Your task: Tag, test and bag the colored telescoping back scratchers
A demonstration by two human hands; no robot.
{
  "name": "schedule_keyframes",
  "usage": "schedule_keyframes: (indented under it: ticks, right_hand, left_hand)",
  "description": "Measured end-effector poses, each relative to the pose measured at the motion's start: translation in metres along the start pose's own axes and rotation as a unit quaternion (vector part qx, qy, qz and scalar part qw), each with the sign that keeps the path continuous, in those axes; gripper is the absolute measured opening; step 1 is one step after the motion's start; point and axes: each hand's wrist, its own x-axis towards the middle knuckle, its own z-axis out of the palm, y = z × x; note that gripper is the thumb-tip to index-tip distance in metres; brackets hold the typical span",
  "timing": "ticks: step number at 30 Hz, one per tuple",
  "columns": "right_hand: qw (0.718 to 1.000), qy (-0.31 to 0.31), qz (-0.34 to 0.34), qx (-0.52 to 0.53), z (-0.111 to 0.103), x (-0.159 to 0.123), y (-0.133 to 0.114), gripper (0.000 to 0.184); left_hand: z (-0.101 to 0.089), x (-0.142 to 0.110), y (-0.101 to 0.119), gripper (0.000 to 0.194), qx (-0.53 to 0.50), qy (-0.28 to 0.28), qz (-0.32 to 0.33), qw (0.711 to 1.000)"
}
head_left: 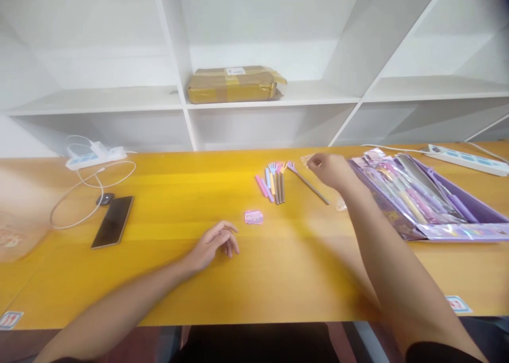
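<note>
The left hand (218,241) is hanging low over the yellow wooden bench (286,283), its grip released and fingers loosely bent, near a small stack of pink printed cards (253,217). The right hand (333,171) is curling beside a scrap of clear plastic wrapping (306,160); whether its grip is clenching that scrap, I cannot tell. Just left of this hand, a slim metal rod with a purple hand-shaped head (309,183) is lying aslant. Further left, metal rods with blue, pink and yellow hand-shaped heads (279,185) are lying together beside coloured tube-shaped handles (261,186). A purple open box (465,232) is holding packaged pieces at right.
</note>
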Motion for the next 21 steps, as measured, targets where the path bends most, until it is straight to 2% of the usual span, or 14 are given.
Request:
schedule_keyframes:
  ticks: [4,8,12,16,21]
  right_hand:
    - [0.995,-0.102,-0.010,-0.020,0.033,0.011,-0.033,0.035]
    - [0.987,-0.151,0.015,-0.044,0.067,0.014,-0.050,0.039]
    - [0.986,-0.150,0.047,-0.059,0.086,0.015,-0.055,0.046]
    - [0.990,-0.121,0.047,-0.058,0.090,0.015,-0.060,0.053]
    - [0.990,-0.127,0.030,-0.055,0.093,0.014,-0.068,0.046]
  left_hand:
    - [0.000,-0.002,0.001,0.037,0.016,-0.002,-0.005,1.000]
    - [0.000,-0.003,0.000,0.037,0.017,-0.004,-0.003,1.000]
    - [0.000,-0.004,-0.001,0.037,0.008,-0.005,-0.005,1.000]
    - [-0.002,-0.004,-0.002,0.036,-0.001,-0.005,-0.014,1.000]
    - [-0.004,-0.005,-0.002,0.034,0.001,-0.005,-0.020,1.000]
